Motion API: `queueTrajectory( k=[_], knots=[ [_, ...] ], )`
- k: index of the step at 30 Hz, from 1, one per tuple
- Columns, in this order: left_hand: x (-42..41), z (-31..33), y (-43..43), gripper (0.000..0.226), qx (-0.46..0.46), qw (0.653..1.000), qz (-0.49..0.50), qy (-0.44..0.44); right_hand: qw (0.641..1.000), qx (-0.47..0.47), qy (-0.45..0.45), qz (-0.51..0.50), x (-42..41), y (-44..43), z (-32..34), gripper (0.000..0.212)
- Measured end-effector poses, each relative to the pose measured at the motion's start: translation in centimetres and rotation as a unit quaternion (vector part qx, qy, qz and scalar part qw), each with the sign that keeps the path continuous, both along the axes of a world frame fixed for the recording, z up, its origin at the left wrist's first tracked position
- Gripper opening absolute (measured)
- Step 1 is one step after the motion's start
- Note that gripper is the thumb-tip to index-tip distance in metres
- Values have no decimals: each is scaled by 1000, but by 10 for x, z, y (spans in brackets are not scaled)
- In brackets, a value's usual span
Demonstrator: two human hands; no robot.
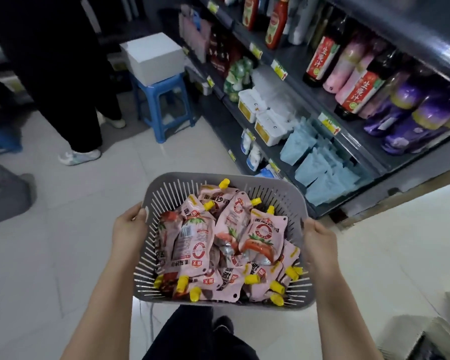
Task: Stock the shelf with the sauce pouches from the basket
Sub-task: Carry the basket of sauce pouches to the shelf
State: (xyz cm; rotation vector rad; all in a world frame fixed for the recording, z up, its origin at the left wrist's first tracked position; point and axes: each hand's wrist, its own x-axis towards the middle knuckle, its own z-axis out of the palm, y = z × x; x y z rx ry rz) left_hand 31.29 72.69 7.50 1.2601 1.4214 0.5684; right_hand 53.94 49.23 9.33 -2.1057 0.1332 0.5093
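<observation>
Grey slotted plastic basket [278, 197]: we are clasping rim, left grip [129, 229], right grip [320, 242]. Pink yellow-capped sauce pouches [260, 235] looking soft, slippery; likely pinching by spouts.

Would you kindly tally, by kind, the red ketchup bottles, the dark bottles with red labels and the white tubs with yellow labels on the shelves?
red ketchup bottles: 2
dark bottles with red labels: 2
white tubs with yellow labels: 2
Total: 6
</observation>
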Motion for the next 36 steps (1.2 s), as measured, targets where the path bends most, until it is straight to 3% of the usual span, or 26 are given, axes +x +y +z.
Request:
queueTrajectory(
  k=[17,26,36],
  knots=[
    [53,4,158,25,-12,993,115,14,992,23,16,120,102,225,17,37],
    [112,9,247,25,-34,977,210,-1,979,20,34,198,184,355,9,30],
    [167,20,377,25,-28,970,243,-11,970,50,44,233,246,508,31,22]
  ],
)
